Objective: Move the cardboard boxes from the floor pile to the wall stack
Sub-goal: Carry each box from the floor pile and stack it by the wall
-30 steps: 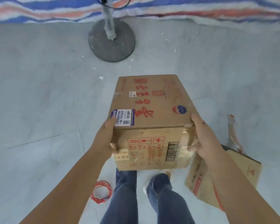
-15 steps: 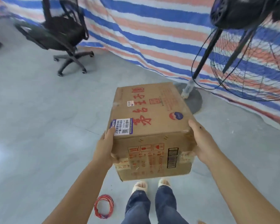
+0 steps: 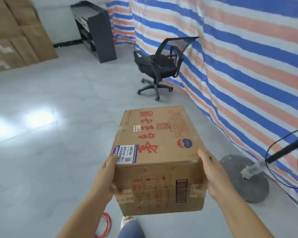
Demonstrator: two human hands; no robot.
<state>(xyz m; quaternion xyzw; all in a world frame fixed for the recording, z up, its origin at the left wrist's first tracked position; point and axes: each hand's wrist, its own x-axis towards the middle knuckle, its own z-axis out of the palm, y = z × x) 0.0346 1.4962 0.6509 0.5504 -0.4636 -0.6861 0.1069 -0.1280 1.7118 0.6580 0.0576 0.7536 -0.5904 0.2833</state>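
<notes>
Left hand (image 3: 105,179) grips the near left edge of the cardboard box (image 3: 159,157), thumb up on the top face by the blue-white shipping label (image 3: 126,154), fingers wrapped round the side and mostly hidden behind the carton. Right hand (image 3: 211,176) clamps the near right corner, thumb on top; its fingers go under or behind the box, so they can't be seen. Both forearms run out of the bottom of the frame.

Box is carried clear of the floor in front of the person, long axis pointing away, top face showing red characters, a red stamp and a round blue-red logo (image 3: 184,143). Near face has handling symbols, a barcode and tape (print too blurred to read).

Below the box: a jeans-clad knee and one light slipper (image 3: 126,222), other foot hidden. A red wire coil (image 3: 107,224) lies on the grey floor (image 3: 50,152) beside the left forearm, partly cut off by it.

To the right, a round grey fan base (image 3: 248,181) with a black pole; the fan's wire cage is cut by the right edge. A black office chair (image 3: 159,66) stands against the striped blue-orange-white tarp (image 3: 239,57). Farther back, a dark shelf unit (image 3: 95,31). Top left, the wall stack (image 3: 15,33) of brown cartons, well apart from the held box, cropped by the frame (soft, labels unreadable).
</notes>
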